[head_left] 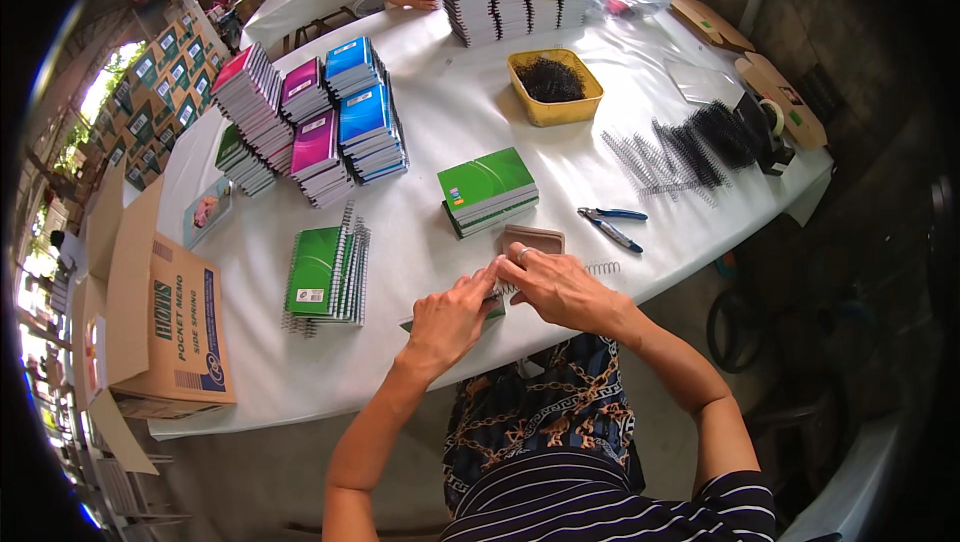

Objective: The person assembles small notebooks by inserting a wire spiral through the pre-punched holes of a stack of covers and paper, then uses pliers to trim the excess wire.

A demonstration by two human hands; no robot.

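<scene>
Centrally, at the near edge of the white-clothed table (450,122): left hand (447,320) and right hand (560,287), fingertips meeting over a small green-covered notebook (494,306), mostly hidden beneath them. Visible of the notebook — a sliver of green cover below the left fingers and a strip of punched edge between the hands. Left hand: fingers drawn together, pinching at the notebook's edge. Right hand: ring on one finger, thumb and forefinger pressed down on the same edge, remaining fingers loosely curled. Silver wire spiral (603,267) projecting to the right from under the right hand, lying flat on the cloth. Brown card sheet (535,238) directly behind the hands, touching the fingertips or nearly so — exact contact cannot be told.

Surroundings:
- Stack of unbound green-covered pads (487,190) just beyond the card sheet.
- Blue-handled pliers (610,225) to the right, apart from the hands.
- Leaning row of bound green spiral notebooks (328,274) to the left.
- Yellow plastic tub of black coils (555,85) further back.
- Loose silver and black wire spirals (680,150) at the right.
- Brown cardboard box (165,327) at the table's left edge.
</scene>
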